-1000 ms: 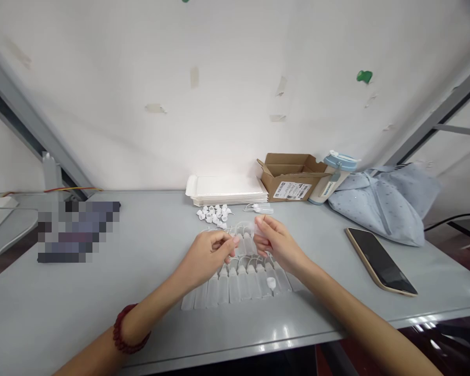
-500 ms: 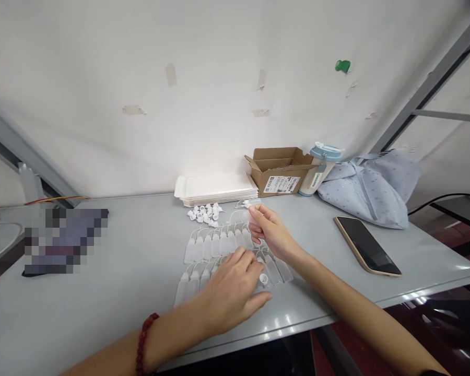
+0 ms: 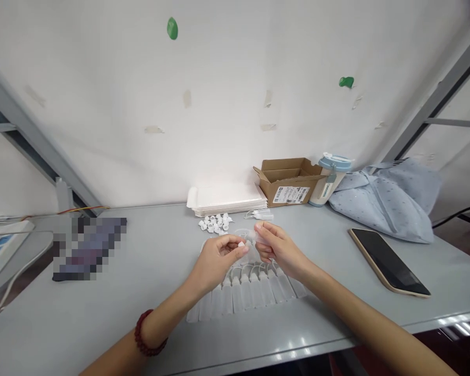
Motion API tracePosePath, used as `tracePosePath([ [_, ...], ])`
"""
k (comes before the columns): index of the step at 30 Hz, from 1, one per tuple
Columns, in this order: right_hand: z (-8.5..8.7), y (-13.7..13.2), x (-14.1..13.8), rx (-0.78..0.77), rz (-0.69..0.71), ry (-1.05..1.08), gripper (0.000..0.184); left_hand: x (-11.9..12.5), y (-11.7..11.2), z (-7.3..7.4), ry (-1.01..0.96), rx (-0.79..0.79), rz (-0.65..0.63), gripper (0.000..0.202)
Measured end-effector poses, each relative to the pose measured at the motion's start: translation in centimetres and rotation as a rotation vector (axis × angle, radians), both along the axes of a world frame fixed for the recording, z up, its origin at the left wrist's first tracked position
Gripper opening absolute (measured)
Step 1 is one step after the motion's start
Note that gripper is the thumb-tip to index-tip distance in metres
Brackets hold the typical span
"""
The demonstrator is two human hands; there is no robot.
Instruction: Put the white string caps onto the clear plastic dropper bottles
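left hand now pinches small white plastic cap | loose cap gone from front row of slim translucent bottles | right hand grips translucent plastic bottle near cap, above grey table

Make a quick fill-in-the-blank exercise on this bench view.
1. The left hand has a dark red beaded ____ at its wrist.
2. The right hand holds a translucent plastic ____.
3. Small white plastic ____ lie heaped before the stacked white envelopes.
4. A blue-lidded white tumbler stands beside an open brown cardboard ____.

Missing words: bracelet; bottle; caps; box.
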State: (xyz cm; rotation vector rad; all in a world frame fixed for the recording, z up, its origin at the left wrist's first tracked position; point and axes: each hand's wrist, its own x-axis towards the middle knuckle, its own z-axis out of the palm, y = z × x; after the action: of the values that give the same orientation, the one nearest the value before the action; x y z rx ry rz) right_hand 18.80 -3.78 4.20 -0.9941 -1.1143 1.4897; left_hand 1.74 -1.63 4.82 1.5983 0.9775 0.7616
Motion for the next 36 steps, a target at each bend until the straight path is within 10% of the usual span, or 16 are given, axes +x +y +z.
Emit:
tracePosePath([
  [36, -0.32, -0.57, -0.65, -0.051, 0.098, -0.024, 0.02, -0.77, -0.03, 0.31, -0.033, 0.225, -0.113, 0.02],
])
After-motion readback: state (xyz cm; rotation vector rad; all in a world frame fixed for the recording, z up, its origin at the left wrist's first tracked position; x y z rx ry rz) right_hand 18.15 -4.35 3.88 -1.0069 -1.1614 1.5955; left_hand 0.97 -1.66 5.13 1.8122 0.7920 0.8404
